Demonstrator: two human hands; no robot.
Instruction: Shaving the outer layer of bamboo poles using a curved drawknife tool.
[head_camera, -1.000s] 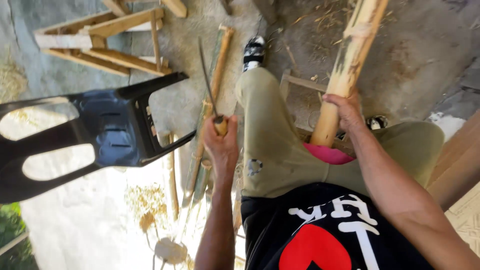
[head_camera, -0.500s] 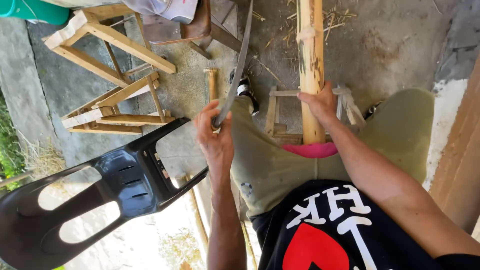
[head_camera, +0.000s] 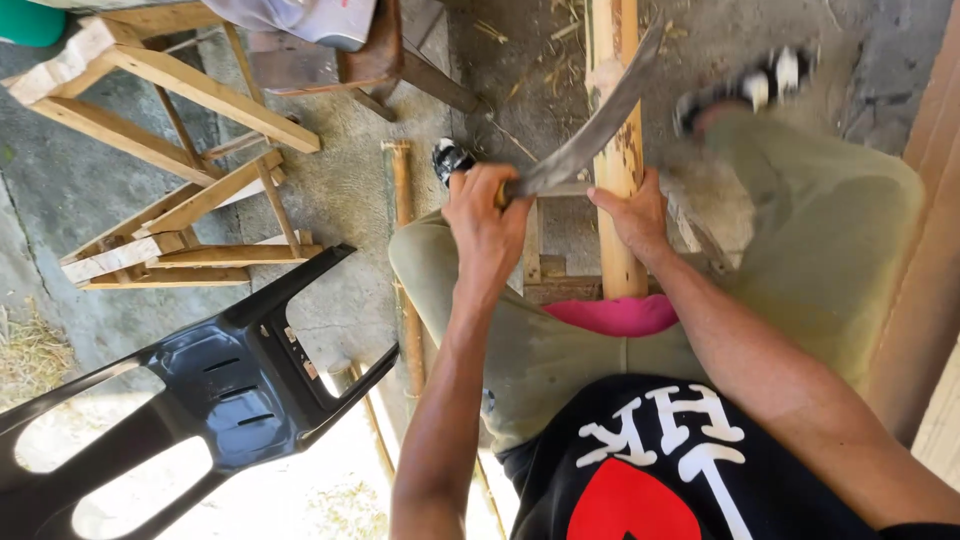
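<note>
My left hand (head_camera: 487, 225) is closed around the handle of a long curved knife (head_camera: 590, 135). The blade slants up to the right and lies across an upright bamboo pole (head_camera: 625, 150). My right hand (head_camera: 632, 215) grips that pole just below the blade, almost touching the left hand. The pole's lower end stands between my knees on a small wooden frame (head_camera: 545, 275), above a pink cloth (head_camera: 615, 315). I am seated in olive trousers, with both feet on the concrete floor.
Pale wooden trestle frames (head_camera: 180, 150) lie at the upper left. A black plastic panel (head_camera: 230, 380) with openings sits at the lower left. A thin bamboo stick (head_camera: 403, 230) lies on the ground by my left knee. A wooden wall (head_camera: 925, 250) borders the right.
My left hand has swung the knife from my left side over to the pole, and the blade now lies across it. My right hand stays on the pole, and the view has tilted.
</note>
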